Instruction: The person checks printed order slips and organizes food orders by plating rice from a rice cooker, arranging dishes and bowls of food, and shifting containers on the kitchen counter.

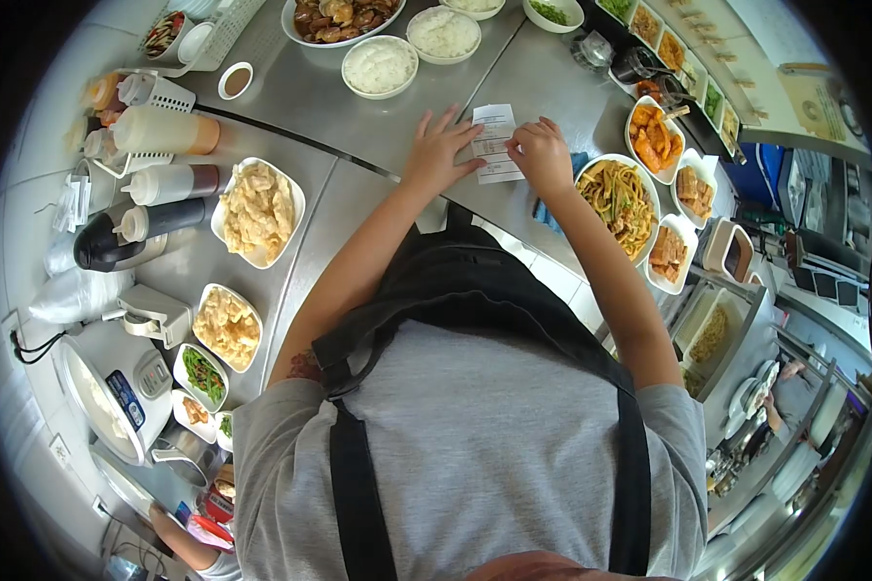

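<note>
A white printed slip point(495, 145) lies on the steel counter point(358, 116) in front of me. My left hand point(440, 153) rests at its left edge with the fingers spread, the fingertips touching the paper. At the slip's right edge is my right hand point(543, 155), its fingers curled together; whether they pinch the paper is hard to make out. A blue cloth point(549, 215) sits partly under my right wrist. Beside my right forearm stands a bowl of noodles point(618, 208). Bowls of white rice point(380, 67) are beyond my left hand.
Dishes of pale food point(258, 213), sauce bottles point(170, 130) and a rice cooker point(107, 392) line the left side. To the right are an orange dish point(655, 138), fried pieces point(695, 191) and topping trays point(670, 50). Another person's arm point(182, 540) shows at lower left.
</note>
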Available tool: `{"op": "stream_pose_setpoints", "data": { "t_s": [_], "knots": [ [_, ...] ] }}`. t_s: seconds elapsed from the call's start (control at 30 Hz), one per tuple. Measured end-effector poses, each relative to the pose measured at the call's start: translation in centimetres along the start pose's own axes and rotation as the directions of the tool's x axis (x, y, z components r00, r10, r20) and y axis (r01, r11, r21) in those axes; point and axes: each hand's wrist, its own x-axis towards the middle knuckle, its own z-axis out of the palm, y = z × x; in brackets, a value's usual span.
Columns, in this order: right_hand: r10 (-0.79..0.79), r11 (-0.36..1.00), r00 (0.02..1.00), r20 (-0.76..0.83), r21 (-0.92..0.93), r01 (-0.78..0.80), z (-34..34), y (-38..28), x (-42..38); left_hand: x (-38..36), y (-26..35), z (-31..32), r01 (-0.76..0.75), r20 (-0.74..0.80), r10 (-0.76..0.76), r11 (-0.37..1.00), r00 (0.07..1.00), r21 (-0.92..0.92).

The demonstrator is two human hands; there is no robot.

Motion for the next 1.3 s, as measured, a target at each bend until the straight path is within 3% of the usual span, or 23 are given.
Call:
{"op": "stream_pose_setpoints", "data": {
  "t_s": [0.1,0.2,0.53,0.73,1.07,1.2,1.27,1.3],
  "knots": [
    [-0.011,1.0,1.0,0.02,0.009,0.011,0.2,-1.0,0.4,0.0,-0.2,0.0,-0.011,0.016,0.011,1.0,1.0,0.003],
    [-0.166,0.985,0.986,-0.001,0.043,0.166,1.2,-2.8,0.8,0.0,-0.2,-0.1,-0.017,0.032,0.016,1.0,0.999,0.009],
    [-0.07,0.996,0.997,0.025,-0.047,0.072,-1.6,1.2,0.2,-0.1,0.0,-0.6,-0.008,0.086,0.009,1.0,0.996,-0.014],
    [-0.216,0.97,0.968,0.128,0.139,0.198,-0.1,-2.9,-0.2,0.0,0.1,-0.8,-0.021,0.12,0.018,0.999,0.993,0.031],
    [-0.01,0.998,0.992,0.129,-0.054,0.017,-4.0,3.0,-0.7,-0.1,-0.1,-0.5,-0.026,0.111,0.025,1.0,0.993,0.006],
    [0.207,0.965,0.978,-0.004,0.168,-0.203,-4.4,0.7,1.0,0.0,0.1,-0.7,-0.024,0.146,0.018,0.999,0.989,0.038],
    [0.339,0.9,0.941,-0.004,0.292,-0.323,-4.3,-0.6,2.2,-0.1,0.6,-0.6,-0.019,0.148,0.009,0.998,0.989,0.064],
    [0.365,0.874,0.926,0.094,0.307,-0.376,-4.3,-0.8,3.0,-0.5,0.7,-0.6,0.002,0.142,-0.005,1.0,0.99,0.025]
  ]
}}
